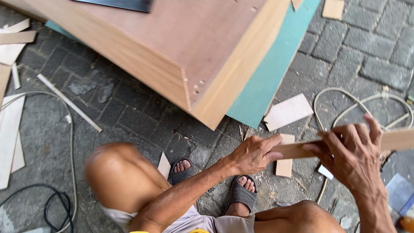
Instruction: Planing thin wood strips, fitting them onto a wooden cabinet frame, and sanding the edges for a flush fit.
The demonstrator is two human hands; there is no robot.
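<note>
View from the head camera, looking down at a squatting person over a paved floor [371, 47] of grey interlocking blocks. Both hands held one thin wooden strip [401, 140], which ran roughly level from the lower centre of the picture to its right edge. The left hand [252, 154] gripped the strip's near end, its fingers curled around the wood and the thumb laid along the upper face. The right hand [351, 153] was closed about the strip further along, the fingers wrapped over the top edge and partly spread, so that the strip emerged beyond them to the right. The strip hung above the ground, clear of the scraps below it. Beneath the hands lay small offcuts of pale board [288, 111], and a pale cord [345, 100] looped across the paving just behind the right hand. A large wooden box [181, 47] with tan sides stood at upper centre, resting on a teal sheet [271, 73] that projected from under its right edge. The person's sandalled feet [241, 192] showed below the left hand, with a blurred knee [118, 172] at lower left. A black cable [56, 205] and long pale strips [10, 138] lay at the left margin.
</note>
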